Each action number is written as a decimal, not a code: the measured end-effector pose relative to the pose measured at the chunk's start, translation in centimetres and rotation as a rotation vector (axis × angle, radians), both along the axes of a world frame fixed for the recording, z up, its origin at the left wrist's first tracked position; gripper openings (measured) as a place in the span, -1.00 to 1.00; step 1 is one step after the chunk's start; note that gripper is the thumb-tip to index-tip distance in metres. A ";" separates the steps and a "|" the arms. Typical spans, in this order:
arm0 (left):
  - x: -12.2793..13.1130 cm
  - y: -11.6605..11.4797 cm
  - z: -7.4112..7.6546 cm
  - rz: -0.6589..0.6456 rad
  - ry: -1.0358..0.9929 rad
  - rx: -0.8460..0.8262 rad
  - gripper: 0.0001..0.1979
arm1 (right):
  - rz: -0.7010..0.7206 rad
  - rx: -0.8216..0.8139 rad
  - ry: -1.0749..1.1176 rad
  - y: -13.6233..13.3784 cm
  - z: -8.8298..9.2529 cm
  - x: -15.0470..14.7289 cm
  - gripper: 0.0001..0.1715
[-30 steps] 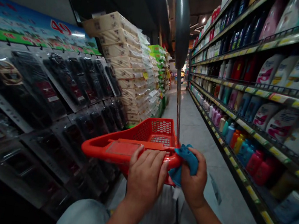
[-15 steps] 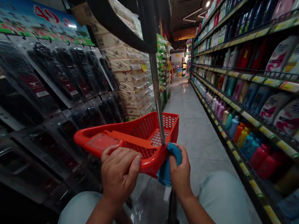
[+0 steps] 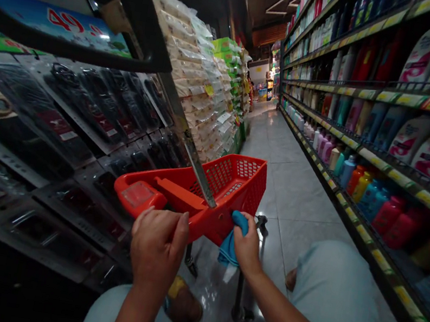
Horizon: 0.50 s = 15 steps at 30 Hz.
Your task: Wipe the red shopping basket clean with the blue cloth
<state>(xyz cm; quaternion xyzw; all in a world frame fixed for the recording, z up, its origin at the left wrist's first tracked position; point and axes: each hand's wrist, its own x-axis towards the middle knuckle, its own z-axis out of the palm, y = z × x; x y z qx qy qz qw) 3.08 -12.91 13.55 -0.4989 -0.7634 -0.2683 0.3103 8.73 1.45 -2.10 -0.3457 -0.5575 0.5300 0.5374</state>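
A red plastic shopping basket [image 3: 227, 185] with a mesh wall sits on a cart frame in front of me. My left hand [image 3: 157, 245] grips the near edge of the basket, at its orange handle end. My right hand [image 3: 248, 246] pinches a blue cloth [image 3: 230, 239] against the basket's right rim. A metal pole [image 3: 186, 134] rises from the basket, leaning to the upper left and ending in a black disc-shaped top [image 3: 80, 6]. The basket's inside looks bare of goods.
Shelves of shampoo and lotion bottles [image 3: 419, 146] line the right side of a tiled aisle [image 3: 287, 195]. Black packaged goods hang on a pegboard display [image 3: 70, 115] at the left, beside stacked wrapped packs [image 3: 200, 76]. My knees and a shoe show below.
The pole leans further left and its black top has swung left. The basket has tilted, and my hands have moved slightly left. My right knee shows more at the lower right.
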 end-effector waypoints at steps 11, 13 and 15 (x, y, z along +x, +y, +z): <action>-1.5 -0.2 1.5 0.240 0.136 -0.232 -0.47 | 0.156 0.048 -0.084 2.6 -0.9 -2.3 -0.57; -2.2 -0.3 1.3 0.215 0.140 -0.200 -0.48 | 0.121 0.048 -0.073 2.1 -0.4 -2.6 -0.53; -2.8 -0.5 1.0 0.171 0.140 -0.185 -0.50 | 0.077 0.116 -0.052 1.2 1.0 -2.8 -0.51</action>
